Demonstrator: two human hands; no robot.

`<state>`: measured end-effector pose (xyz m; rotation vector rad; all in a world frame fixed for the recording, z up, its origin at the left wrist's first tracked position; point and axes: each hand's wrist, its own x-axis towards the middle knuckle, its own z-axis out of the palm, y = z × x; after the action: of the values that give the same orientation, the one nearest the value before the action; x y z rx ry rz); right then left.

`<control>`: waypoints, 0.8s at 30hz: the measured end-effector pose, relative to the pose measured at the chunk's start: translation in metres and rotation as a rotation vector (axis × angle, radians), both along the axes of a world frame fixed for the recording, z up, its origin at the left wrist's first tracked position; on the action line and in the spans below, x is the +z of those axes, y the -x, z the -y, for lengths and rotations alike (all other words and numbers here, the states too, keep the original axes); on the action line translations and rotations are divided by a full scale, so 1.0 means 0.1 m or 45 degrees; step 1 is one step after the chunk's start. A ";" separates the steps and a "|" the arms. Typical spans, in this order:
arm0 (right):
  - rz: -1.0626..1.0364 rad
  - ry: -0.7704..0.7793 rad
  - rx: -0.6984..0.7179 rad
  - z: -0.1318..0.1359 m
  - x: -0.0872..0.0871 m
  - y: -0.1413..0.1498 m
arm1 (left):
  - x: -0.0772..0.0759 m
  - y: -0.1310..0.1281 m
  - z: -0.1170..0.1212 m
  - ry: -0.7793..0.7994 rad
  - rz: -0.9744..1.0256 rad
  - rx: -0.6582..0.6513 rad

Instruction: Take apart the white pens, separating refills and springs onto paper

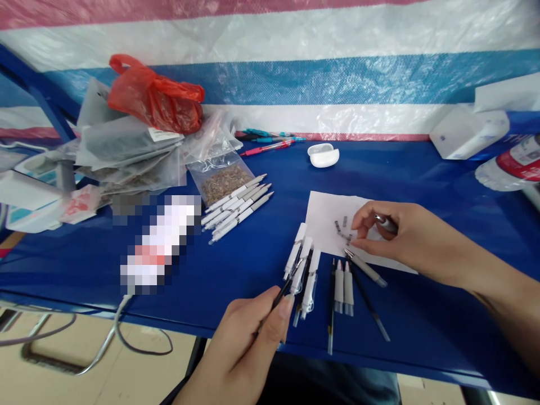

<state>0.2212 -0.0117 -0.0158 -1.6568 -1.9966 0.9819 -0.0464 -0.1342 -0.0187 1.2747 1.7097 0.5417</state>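
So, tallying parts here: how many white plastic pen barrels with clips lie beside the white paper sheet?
3: the left barrel, middle barrel and right barrel lie side by side on the blue tabletop, just below the white paper sheet. More could be hidden.

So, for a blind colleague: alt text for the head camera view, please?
A person's left hand holds a black pen part above white pen parts on a blue table, while the right hand pinches a silver piece over a paper sheet with small metal parts on it. A row of white pens lies nearby.
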 end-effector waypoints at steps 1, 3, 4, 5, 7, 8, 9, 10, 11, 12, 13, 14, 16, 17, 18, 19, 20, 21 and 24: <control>0.000 0.004 0.004 0.00 0.00 0.00 | 0.00 0.00 0.00 -0.004 -0.001 -0.009; 0.030 -0.014 0.010 0.00 0.00 0.00 | 0.01 0.00 -0.01 0.003 -0.004 -0.016; 0.058 -0.035 0.011 0.00 0.01 0.01 | 0.01 0.00 -0.01 0.013 -0.005 -0.014; 0.085 -0.061 0.012 0.00 0.01 0.01 | 0.01 0.00 0.00 0.024 -0.006 -0.008; 0.113 -0.102 0.025 -0.01 0.00 0.00 | 0.00 0.00 0.01 0.039 -0.004 0.017; 0.112 -0.113 0.040 -0.01 0.00 -0.01 | -0.01 0.00 0.02 0.043 -0.001 0.025; 0.106 -0.118 0.061 -0.01 -0.01 -0.02 | -0.01 0.00 0.02 0.044 0.005 0.030; 0.099 -0.124 0.078 -0.01 -0.02 -0.02 | -0.01 0.00 0.03 0.043 0.009 0.034; 0.096 -0.128 0.091 -0.01 -0.02 -0.03 | -0.01 0.00 0.03 0.041 0.012 0.039; 0.095 -0.133 0.097 -0.01 -0.02 -0.03 | -0.01 0.00 0.02 0.041 0.013 0.042; 0.096 -0.139 0.095 -0.01 -0.02 -0.04 | -0.01 -0.01 0.02 0.042 0.012 0.042; 0.094 -0.145 0.090 0.00 -0.02 -0.03 | 0.00 -0.01 0.01 0.045 0.010 0.037; 0.080 -0.172 0.096 0.01 -0.01 -0.02 | 0.02 -0.02 -0.01 0.047 0.009 0.010; 0.075 -0.196 0.110 0.02 0.00 -0.01 | 0.02 -0.02 -0.02 0.041 0.007 -0.007; 0.075 -0.224 0.128 0.02 0.01 0.01 | 0.03 -0.02 -0.03 0.028 0.006 -0.021; 0.079 -0.250 0.153 0.02 0.02 0.03 | 0.03 -0.02 -0.04 0.012 0.006 -0.029; 0.089 -0.269 0.183 0.03 0.02 0.06 | 0.02 -0.02 -0.04 -0.004 0.005 -0.033; 0.100 -0.281 0.208 0.03 0.02 0.09 | 0.02 -0.01 -0.04 -0.018 0.005 -0.033; 0.128 -0.304 0.234 0.02 0.03 0.19 | -0.02 0.01 -0.03 -0.042 0.010 -0.034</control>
<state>0.2019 -0.0140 -0.0132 -1.4407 -2.2656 0.6968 -0.0476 -0.1313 -0.0204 1.3153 1.6817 0.5608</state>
